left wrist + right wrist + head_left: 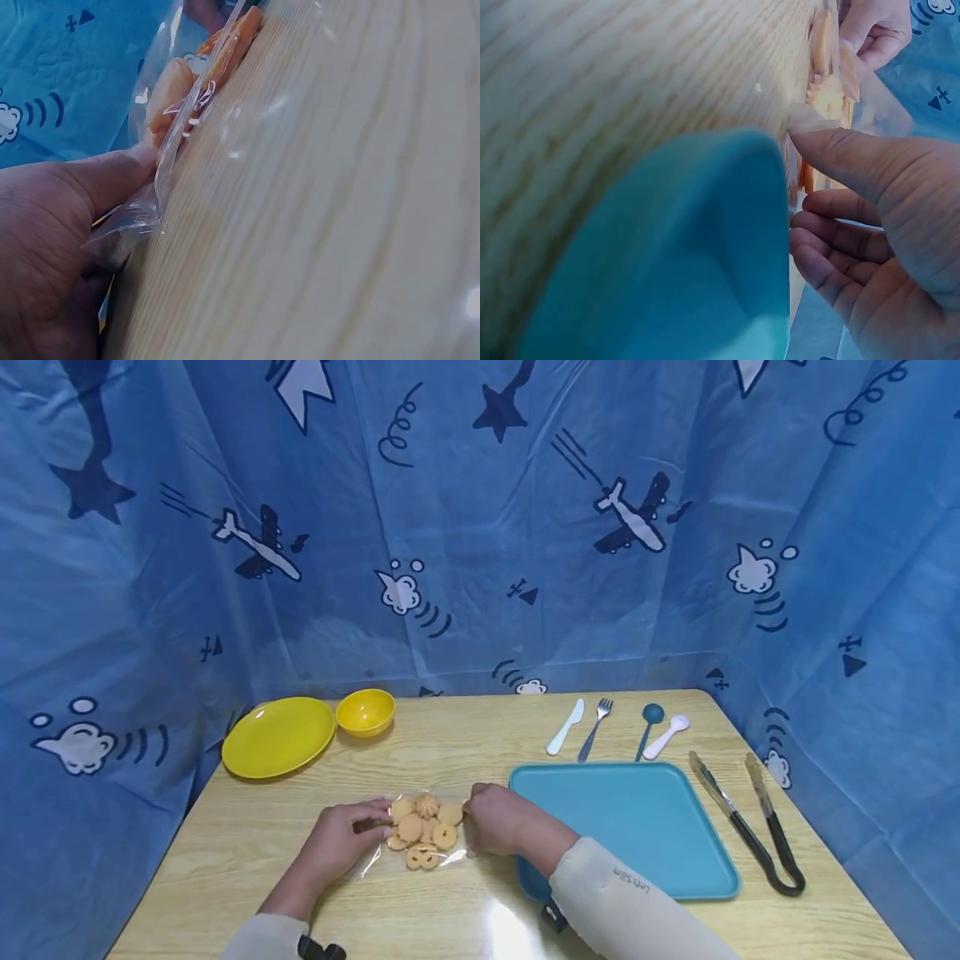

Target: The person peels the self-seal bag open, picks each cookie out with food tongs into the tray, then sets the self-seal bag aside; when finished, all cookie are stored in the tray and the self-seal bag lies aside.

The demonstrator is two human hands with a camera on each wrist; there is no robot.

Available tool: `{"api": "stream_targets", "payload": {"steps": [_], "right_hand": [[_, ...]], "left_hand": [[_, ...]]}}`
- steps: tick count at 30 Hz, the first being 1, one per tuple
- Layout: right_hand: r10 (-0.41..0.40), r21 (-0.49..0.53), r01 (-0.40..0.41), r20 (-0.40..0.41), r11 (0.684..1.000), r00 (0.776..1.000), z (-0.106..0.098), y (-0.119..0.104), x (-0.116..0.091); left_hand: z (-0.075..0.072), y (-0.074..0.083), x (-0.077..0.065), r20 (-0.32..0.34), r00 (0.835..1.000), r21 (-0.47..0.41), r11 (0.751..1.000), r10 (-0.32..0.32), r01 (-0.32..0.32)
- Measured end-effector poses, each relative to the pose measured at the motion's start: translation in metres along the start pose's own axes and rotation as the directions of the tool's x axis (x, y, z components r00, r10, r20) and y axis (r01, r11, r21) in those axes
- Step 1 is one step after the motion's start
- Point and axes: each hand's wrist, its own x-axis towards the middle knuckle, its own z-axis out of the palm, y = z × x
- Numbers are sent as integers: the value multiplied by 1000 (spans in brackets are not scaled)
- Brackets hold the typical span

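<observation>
1. Blue curtain [480, 527] everywhere, wrapping the back and both sides, printed with planes, stars and little clouds.
2. Below it is the bench [315, 893], pale wood grain, with a bright patch of glare at the near edge.
3. Biggest thing on there is the tray [637, 827], teal and flat with a raised rim, right of centre. The right sleeve [633, 902], pale with some lettering, cuts across it close to its near left corner.
4. Yellow plate [277, 739], far left corner, pretty glossy.
5. Tongs [752, 843] lie just right of the tray, black handles, spread wide, tips pointing away from the person.
6. Now the hands. Left hand [341, 837] is pinching the left edge of the bag, thumb on the near side in its wrist view. Right hand [498, 822] is at the opposite edge, fingers curled and thumb against the film; can't tell if that's a proper pinch.
7. That bag [453, 857] is clear plastic, lying on the bench between the two hands, left of the tray.
8. Yellow bowl [366, 714], right beside the plate; can't tell if they touch.
9. Cutlery sits behind the tray, left to right: white knife [565, 728], fork [595, 731], dark teal spoon [652, 717], pale lilac spoon [664, 739].
10. Smallest are the cookies [409, 827] inside the bag, golden, mostly round, one ridged like a flower and one pretzel-ish.
</observation>
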Motion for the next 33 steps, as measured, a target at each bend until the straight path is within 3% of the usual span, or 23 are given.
{"api": "stream_targets", "payload": {"steps": [11, 16, 20, 33], "right_hand": [[-9, -17, 9, -7, 1000, 1000, 2, 1, 0], [-10, -30, 10, -8, 999, 1000, 2, 0, 3], [-7, -28, 7, 0, 1000, 1000, 1, -1, 4], [38, 47, -38, 9, 998, 999, 6, 4, 3]], "left_hand": [[7, 5, -2, -120, 992, 40, 999, 34, -29], [10, 6, -1, -166, 986, 26, 1000, 5, -1], [11, 6, -3, -181, 982, -16, 999, -47, 45], [10, 3, -2, -176, 981, -149, 988, -76, 50]]}}
